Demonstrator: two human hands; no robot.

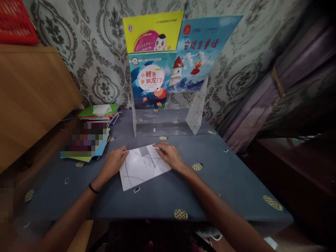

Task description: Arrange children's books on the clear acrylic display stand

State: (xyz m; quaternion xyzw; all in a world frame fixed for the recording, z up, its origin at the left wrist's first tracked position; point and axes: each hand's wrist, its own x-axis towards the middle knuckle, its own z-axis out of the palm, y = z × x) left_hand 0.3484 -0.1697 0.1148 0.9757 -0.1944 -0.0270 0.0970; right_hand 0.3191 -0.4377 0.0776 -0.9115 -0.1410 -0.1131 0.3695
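A white book point(143, 168) with grey curved lines and a grey block of print lies slightly askew on the cloth-covered table. At its upper left edge, my left hand point(115, 160) grips it, thumb near the corner. My right hand point(169, 155) is closed over the upper right edge, fingers curled onto the cover. A small dark mark or object shows by those fingers; I cannot make out which. Behind the book stands a clear acrylic rack point(194, 115), holding a yellow book point(152, 29), a blue fish-cover book point(149, 80) and a light blue storybook point(202, 49).
To the left is a stack of books point(98, 112), with more books point(101, 148) in front, partly blurred out. A wooden cabinet point(34, 91) with a red basket point(17, 22) stands at the far left. A tied curtain point(258, 99) hangs right of the patterned wall.
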